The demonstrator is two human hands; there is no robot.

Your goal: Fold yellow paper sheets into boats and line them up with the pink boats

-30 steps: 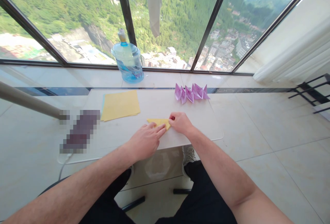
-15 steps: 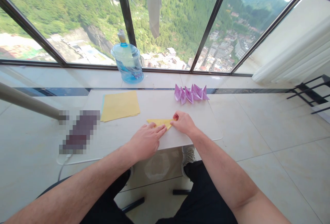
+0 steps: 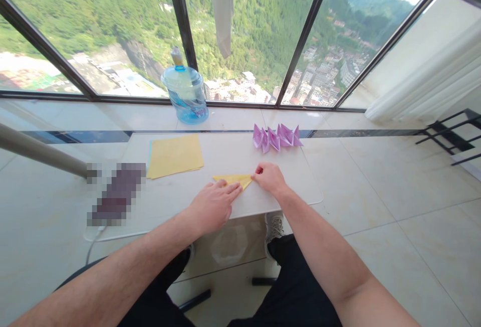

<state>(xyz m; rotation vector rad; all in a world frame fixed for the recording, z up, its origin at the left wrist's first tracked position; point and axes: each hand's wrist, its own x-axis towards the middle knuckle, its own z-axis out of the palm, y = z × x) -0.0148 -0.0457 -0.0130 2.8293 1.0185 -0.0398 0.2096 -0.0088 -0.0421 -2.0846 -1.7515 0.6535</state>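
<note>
A yellow sheet of paper (image 3: 230, 177), folded into a triangle, lies on the white table with its long edge away from me. My left hand (image 3: 215, 204) rests on its near part, fingers stretched out and pressing it down; they hide some of the paper. At the triangle's right corner is my right hand (image 3: 268, 177), with thumb and forefinger pinched together and the other fingers curled. Beyond the hands stands a row of folded purple paper pieces (image 3: 277, 138). To the left lies a stack of flat yellow paper sheets (image 3: 176, 155), a light blue edge showing beneath.
The low white table (image 3: 165, 201) has a rounded front edge above my legs. A blurred-out dark object (image 3: 118, 194) with a cable lies on its left side. Behind it, a blue water jug (image 3: 186, 96) stands by the window. A black rack (image 3: 451, 131) is at far right.
My right hand has slid slightly to the right along the triangle's corner. My left hand stays pressed on the paper. The view has tilted a little.
</note>
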